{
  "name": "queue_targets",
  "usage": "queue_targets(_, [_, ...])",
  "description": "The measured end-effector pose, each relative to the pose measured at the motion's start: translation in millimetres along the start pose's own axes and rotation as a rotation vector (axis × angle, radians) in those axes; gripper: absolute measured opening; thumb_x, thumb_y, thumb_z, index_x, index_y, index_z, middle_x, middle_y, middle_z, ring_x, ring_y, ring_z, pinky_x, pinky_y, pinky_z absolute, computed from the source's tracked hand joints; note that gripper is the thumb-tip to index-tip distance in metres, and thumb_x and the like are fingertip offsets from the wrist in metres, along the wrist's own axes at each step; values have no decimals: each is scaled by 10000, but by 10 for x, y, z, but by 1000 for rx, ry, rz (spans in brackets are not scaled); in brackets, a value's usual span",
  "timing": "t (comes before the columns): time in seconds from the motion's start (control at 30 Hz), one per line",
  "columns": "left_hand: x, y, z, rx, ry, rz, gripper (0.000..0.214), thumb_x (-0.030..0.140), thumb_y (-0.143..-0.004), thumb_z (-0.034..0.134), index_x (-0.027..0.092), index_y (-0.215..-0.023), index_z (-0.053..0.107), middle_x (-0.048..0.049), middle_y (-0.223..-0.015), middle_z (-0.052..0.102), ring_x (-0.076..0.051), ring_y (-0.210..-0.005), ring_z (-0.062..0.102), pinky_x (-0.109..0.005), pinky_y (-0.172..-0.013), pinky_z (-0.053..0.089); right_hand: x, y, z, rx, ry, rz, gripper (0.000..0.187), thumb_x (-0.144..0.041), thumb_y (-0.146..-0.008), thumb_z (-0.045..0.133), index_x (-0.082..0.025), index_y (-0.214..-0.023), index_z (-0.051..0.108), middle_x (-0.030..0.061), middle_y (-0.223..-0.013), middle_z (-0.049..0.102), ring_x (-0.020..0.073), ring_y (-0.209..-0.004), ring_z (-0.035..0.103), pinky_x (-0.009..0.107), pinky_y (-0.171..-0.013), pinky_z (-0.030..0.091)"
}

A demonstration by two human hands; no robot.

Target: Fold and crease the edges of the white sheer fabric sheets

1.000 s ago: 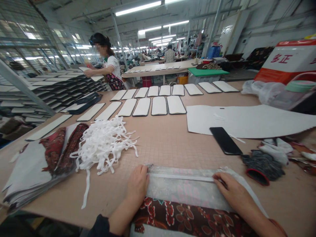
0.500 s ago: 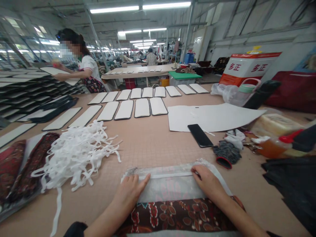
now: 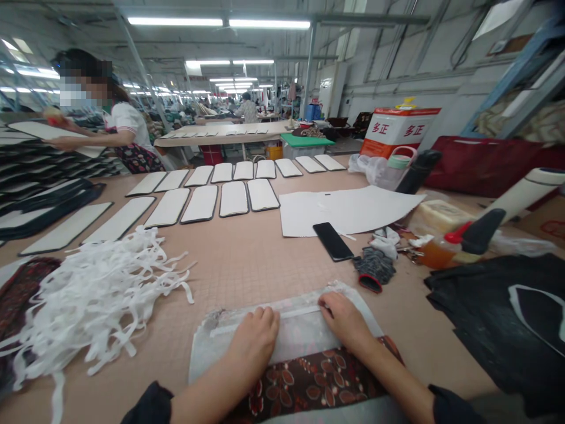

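Now your left hand (image 3: 253, 338) and right hand (image 3: 346, 321) stand apart, palms down, pressing white strip (image 3: 265, 314) on translucent sheet (image 3: 291, 338), nothing clamped; loose white tape (image 3: 92, 300) lies left of left hand.

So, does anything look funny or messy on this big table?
Yes, the white strips on the left lie in a big tangled heap, with loose ends trailing every way. The white panels right beside them sit in tidy rows, so the heap looks extra messy.
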State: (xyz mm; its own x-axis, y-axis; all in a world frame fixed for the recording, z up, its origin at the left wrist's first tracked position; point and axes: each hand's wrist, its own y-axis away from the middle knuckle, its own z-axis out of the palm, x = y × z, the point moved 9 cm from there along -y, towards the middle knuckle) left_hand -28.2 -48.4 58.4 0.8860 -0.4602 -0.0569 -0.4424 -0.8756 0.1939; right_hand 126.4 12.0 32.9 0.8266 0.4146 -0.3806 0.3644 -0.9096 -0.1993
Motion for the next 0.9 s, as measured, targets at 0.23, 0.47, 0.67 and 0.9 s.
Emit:
queue_targets(0.23, [346,-300,106,20,52,76,345,80,-822,344,83,-1119,521,-144,-1041,563,-274,-929,519,-409,-730,462,65,-5,-82,-23,36,67,139,-126,-777,426,-178,-812,549,60,-830,598,212,-855,527,328,-761,387])
queue_targets(0.47, [413,-370,97,45,-16,38,318,34,-808,342,94,-1020,571,-134,-995,568,-248,-894,533,-355,-686,468,697,14,-230,-30,-146,284,145,-141,-758,423,-172,-812,554,53,-845,610,181,-833,539,286,-760,394])
queue_targets(0.67, [513,-428,66,108,-113,-27,513,51,-818,366,221,-1302,370,-110,-980,571,-238,-840,555,-324,-628,448,935,11,-216,-35,-237,407,126,-135,-733,460,-174,-797,561,33,-775,604,158,-763,545,254,-701,391])
queue_targets(0.9, [544,-484,70,156,-100,-35,461,112,-840,384,247,-1280,410,-110,-925,564,-247,-809,539,-325,-603,425,943,-27,-164,-47,-173,412,136,-98,-716,468,-169,-807,541,34,-772,593,156,-763,533,249,-696,377])
